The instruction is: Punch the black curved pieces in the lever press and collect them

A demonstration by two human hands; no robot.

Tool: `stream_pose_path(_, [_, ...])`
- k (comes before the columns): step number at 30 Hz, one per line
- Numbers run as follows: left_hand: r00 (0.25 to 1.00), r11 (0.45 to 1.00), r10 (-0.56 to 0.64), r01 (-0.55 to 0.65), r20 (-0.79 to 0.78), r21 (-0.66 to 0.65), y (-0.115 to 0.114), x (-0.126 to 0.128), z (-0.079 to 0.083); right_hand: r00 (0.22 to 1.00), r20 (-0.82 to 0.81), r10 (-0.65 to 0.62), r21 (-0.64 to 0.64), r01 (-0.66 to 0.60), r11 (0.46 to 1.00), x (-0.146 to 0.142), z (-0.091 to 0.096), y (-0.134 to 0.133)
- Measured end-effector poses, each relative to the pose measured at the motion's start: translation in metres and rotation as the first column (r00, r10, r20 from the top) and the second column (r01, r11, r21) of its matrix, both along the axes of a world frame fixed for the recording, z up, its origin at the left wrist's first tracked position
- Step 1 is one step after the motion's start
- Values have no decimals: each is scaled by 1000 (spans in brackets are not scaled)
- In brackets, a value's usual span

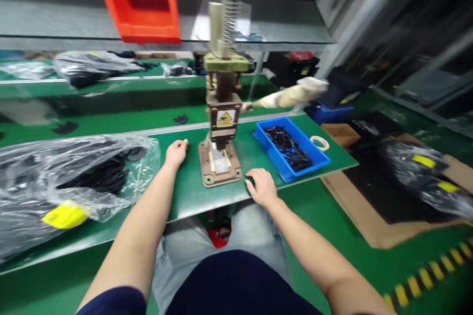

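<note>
A hand-lever press (223, 123) with a yellow warning label stands on the green table (192, 197). Left of its base plate, my left hand (176, 154) rests on the tabletop with its fingers curled in; I see nothing held in it. My right hand (262, 186) lies at the table's front edge, just right of the base, with the thumb apart from loosely bent fingers and nothing in its grasp. A pale block (220, 163) sits on the press base under the ram. The wrapped lever (288, 96) sticks out to the right.
On the right are a blue tray (318, 160) of small black pieces and a tape roll (320, 143). A clear plastic bag (144, 172) of black parts lies at left. An orange bin (148, 32) sits on the shelf above. Flattened cardboard (373, 231) lies on the floor.
</note>
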State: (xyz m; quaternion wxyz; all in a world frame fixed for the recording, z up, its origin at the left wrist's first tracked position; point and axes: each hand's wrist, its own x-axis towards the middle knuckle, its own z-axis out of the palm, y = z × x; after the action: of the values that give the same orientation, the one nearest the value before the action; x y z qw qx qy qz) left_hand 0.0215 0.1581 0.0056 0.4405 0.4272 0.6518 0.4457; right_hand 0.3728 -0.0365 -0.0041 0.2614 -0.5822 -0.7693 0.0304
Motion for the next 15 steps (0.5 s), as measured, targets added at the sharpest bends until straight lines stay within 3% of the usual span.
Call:
stream_pose_path(2, [982, 996, -48, 61, -183, 67, -28, -3, -8, 1000, -16, 13, -24, -13, 1000, 2, -3, -1])
stream_pose_path(5, [934, 973, -144, 194, -326, 127, -67, -11, -19, 997, -66, 29, -30, -31, 999, 2, -4, -4])
stream_pose_path(8, [898, 952, -179, 262, -401, 161, -104, -17, -30, 990, -127, 58, -12, -60, 998, 4, 6, -8])
stream_pose_path(11, [921, 958, -169, 237, -352, 161, -133, -20, -38, 985, -169, 35, 5, -35, 999, 23, 33, -3])
stream_pose_path(15, [939, 967, -115, 181, -325, 181, -154, -17, -37, 972, -169, -166, -18, 165, 986, 85, 79, 36])
